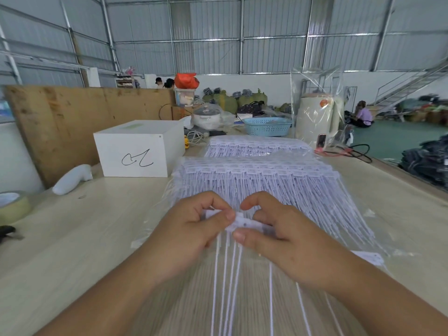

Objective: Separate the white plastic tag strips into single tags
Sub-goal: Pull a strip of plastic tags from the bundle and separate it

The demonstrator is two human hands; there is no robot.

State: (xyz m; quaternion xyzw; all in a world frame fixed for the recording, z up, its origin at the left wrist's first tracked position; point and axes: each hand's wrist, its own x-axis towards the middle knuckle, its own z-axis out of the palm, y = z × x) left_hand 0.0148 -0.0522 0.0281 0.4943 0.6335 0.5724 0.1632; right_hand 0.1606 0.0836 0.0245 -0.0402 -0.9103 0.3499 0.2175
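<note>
A white tag strip [244,223] is pinched between both hands above the counter [72,238], its head gripped by the thumb and fingers of the left hand [191,229] and of the right hand [283,241], while its thin tails are left hanging toward the viewer. Just beyond the hands, a large stack of tag strips [261,180] is spread out. Bare counter is seen to the left, bounded by a white box [138,149] and a tape roll [13,206]; the counter's right edge is seen near the stack.
</note>
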